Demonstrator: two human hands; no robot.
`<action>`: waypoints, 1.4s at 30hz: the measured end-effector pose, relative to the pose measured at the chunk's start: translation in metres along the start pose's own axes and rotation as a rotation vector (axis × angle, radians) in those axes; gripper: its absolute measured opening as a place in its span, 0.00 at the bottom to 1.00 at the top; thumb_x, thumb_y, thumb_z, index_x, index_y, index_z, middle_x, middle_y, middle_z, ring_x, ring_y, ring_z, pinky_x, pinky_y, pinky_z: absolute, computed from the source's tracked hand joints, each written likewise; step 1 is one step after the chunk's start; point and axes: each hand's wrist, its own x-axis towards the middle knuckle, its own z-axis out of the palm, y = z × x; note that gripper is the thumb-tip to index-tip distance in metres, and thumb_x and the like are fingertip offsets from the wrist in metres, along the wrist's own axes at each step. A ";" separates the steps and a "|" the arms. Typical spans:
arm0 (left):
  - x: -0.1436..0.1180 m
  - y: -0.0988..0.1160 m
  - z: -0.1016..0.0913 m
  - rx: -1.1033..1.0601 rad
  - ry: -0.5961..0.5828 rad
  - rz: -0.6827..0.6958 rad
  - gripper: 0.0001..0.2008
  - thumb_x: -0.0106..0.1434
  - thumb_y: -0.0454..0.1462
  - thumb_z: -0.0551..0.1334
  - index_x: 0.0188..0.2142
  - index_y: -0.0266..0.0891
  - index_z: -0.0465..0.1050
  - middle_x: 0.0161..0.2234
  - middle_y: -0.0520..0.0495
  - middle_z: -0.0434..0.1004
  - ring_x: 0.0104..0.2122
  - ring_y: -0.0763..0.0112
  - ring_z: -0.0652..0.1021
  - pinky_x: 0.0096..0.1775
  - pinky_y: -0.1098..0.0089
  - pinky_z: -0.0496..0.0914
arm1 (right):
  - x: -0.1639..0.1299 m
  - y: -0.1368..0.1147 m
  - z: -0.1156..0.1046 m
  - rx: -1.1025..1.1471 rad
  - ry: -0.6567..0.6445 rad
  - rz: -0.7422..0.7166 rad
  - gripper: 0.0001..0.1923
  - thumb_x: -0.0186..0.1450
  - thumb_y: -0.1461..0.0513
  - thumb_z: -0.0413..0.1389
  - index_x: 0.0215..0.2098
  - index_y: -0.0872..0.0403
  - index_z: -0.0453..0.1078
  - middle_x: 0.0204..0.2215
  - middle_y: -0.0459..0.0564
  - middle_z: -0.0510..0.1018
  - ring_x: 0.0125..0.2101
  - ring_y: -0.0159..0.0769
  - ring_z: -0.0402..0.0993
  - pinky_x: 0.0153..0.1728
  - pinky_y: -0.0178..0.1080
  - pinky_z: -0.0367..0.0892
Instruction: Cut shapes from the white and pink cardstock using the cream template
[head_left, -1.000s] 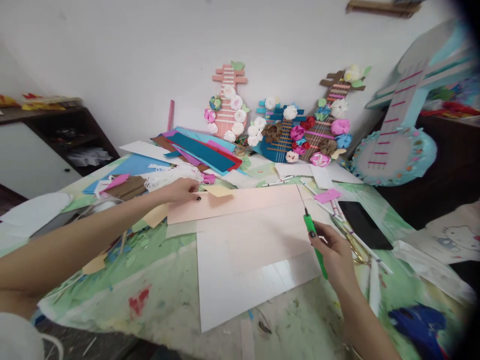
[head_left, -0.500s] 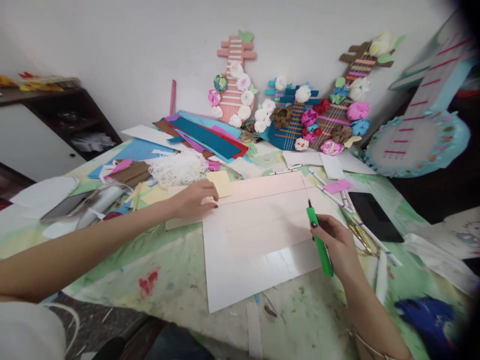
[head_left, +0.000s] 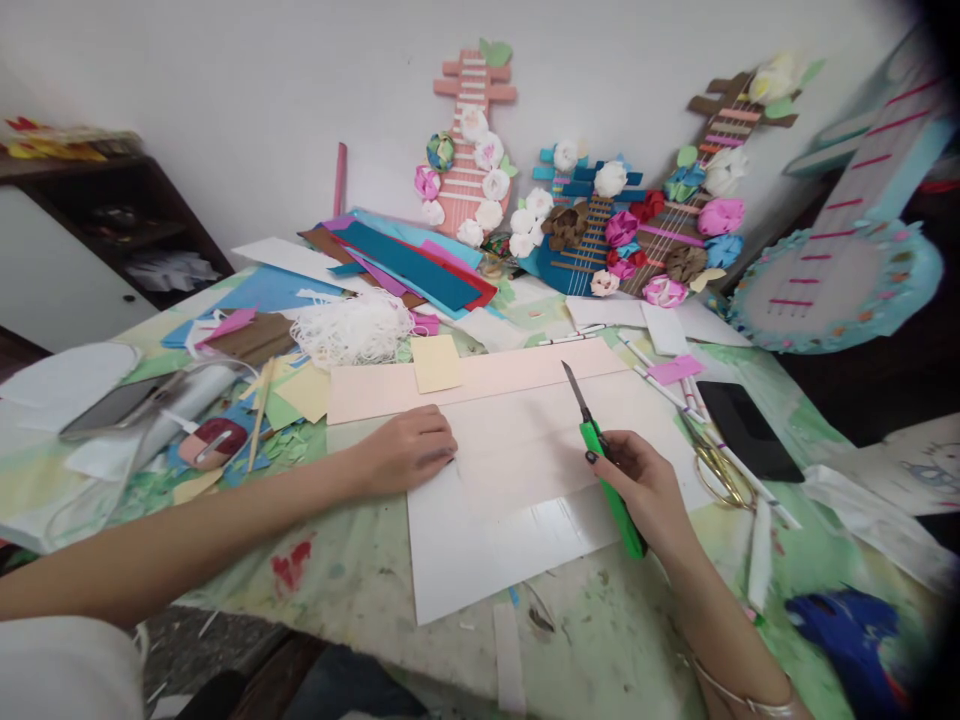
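Desk (head_left: 337, 570): I see paint stains and paper scraps.
Left hand (head_left: 409, 452): flat, fingers loosely open, pressing white sheet (head_left: 510, 500).
Right hand (head_left: 645, 490): gripping green cutter (head_left: 609, 480), blade seemingly above sheet.
Nearby: scissors (head_left: 716, 475), yellow note (head_left: 436, 362).

A large white cardboard sheet (head_left: 495, 540) is lying on the paint-stained table (head_left: 360, 580), and a long pale pink paper strip (head_left: 517, 375) is lying across its far edge with a small yellow paper square (head_left: 436, 362) sitting on it. The left hand (head_left: 409, 452) is resting on the sheet's left edge, while the right hand (head_left: 645, 490) is holding a green-handled craft knife (head_left: 607, 470) over its right part. Gold-handled scissors (head_left: 716, 470) and a flat black phone (head_left: 746, 430) are lying to the right, and a stack of coloured paper sheets (head_left: 409, 265) is lying behind, near the wall.
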 end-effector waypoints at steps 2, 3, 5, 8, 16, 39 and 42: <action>0.000 0.000 0.003 0.000 0.005 0.012 0.09 0.66 0.31 0.55 0.34 0.38 0.73 0.32 0.43 0.75 0.35 0.67 0.73 0.39 0.68 0.70 | 0.001 0.005 0.000 -0.038 -0.010 -0.014 0.17 0.56 0.52 0.63 0.37 0.54 0.71 0.32 0.50 0.78 0.32 0.38 0.72 0.33 0.39 0.68; 0.001 0.000 0.004 0.001 0.007 0.016 0.09 0.66 0.31 0.55 0.34 0.38 0.73 0.32 0.43 0.75 0.34 0.67 0.73 0.39 0.68 0.70 | 0.001 0.007 0.000 -0.057 -0.020 -0.017 0.17 0.57 0.52 0.63 0.38 0.54 0.71 0.33 0.50 0.78 0.32 0.38 0.73 0.34 0.39 0.68; 0.001 0.000 0.006 0.004 0.013 0.023 0.09 0.65 0.30 0.54 0.33 0.38 0.73 0.31 0.44 0.75 0.33 0.67 0.73 0.39 0.68 0.69 | 0.001 0.011 0.001 -0.092 -0.048 -0.021 0.16 0.58 0.52 0.62 0.39 0.54 0.70 0.34 0.50 0.79 0.33 0.38 0.73 0.36 0.39 0.68; 0.002 0.000 0.009 0.008 0.025 0.023 0.09 0.65 0.30 0.54 0.32 0.38 0.71 0.30 0.45 0.74 0.32 0.68 0.72 0.38 0.68 0.69 | 0.001 0.016 0.003 -0.130 -0.087 -0.036 0.16 0.60 0.53 0.61 0.41 0.53 0.70 0.36 0.50 0.79 0.35 0.38 0.74 0.38 0.40 0.68; 0.003 0.000 0.009 -0.027 0.026 0.001 0.08 0.63 0.29 0.54 0.30 0.38 0.68 0.27 0.47 0.71 0.30 0.69 0.70 0.33 0.70 0.67 | 0.002 -0.003 0.010 -0.423 -0.044 -0.077 0.12 0.59 0.56 0.56 0.39 0.53 0.72 0.31 0.48 0.77 0.30 0.39 0.70 0.35 0.40 0.65; -0.002 -0.008 0.019 -0.176 0.105 -0.050 0.07 0.63 0.29 0.55 0.30 0.39 0.67 0.24 0.50 0.68 0.28 0.71 0.68 0.30 0.73 0.65 | 0.008 -0.050 0.062 -0.562 -1.025 -0.511 0.13 0.50 0.70 0.57 0.33 0.56 0.77 0.67 0.58 0.56 0.68 0.48 0.47 0.67 0.54 0.39; -0.002 -0.008 0.018 -0.182 0.102 -0.046 0.07 0.63 0.28 0.54 0.31 0.39 0.67 0.25 0.50 0.69 0.28 0.71 0.68 0.31 0.73 0.65 | 0.011 -0.048 0.064 -0.589 -1.058 -0.502 0.12 0.51 0.68 0.57 0.34 0.57 0.76 0.67 0.59 0.56 0.68 0.47 0.45 0.67 0.53 0.37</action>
